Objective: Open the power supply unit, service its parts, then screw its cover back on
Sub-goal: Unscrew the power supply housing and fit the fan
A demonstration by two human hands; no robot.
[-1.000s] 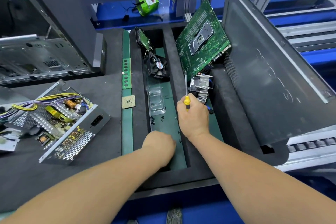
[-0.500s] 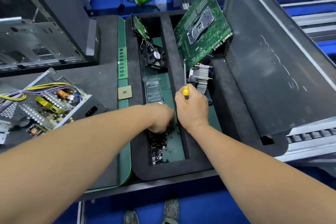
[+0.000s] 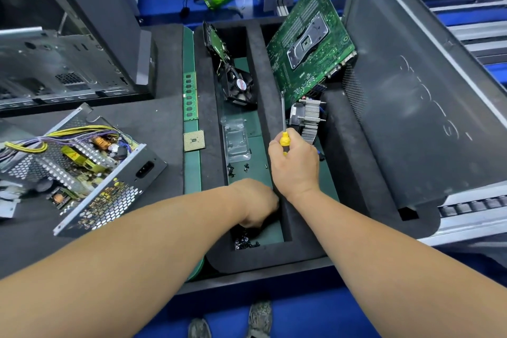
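Note:
The opened power supply unit point(image 3: 82, 167) lies on the black mat at the left with its cover off, showing wires and coils. My right hand point(image 3: 296, 167) grips a yellow-handled screwdriver point(image 3: 284, 140), whose shaft points up and away from me. My left hand point(image 3: 255, 200) reaches down into the middle slot of the black foam tray point(image 3: 263, 258), right over a pile of small black screws point(image 3: 245, 241). Its fingers curl downward and the fingertips are hidden.
In the tray are a black fan point(image 3: 240, 86), a clear plastic cover point(image 3: 236, 140), a leaning motherboard point(image 3: 310, 44) and a heatsink point(image 3: 307, 121). A RAM stick point(image 3: 190, 96) and CPU point(image 3: 194, 140) lie on the green strip. A case panel point(image 3: 411, 90) leans at the right, and a computer case point(image 3: 55, 68) stands at the left.
My left hand went forward along the tray slot and now sits low over the screw pile. My right hand has kept the screwdriver upright in about the same spot.

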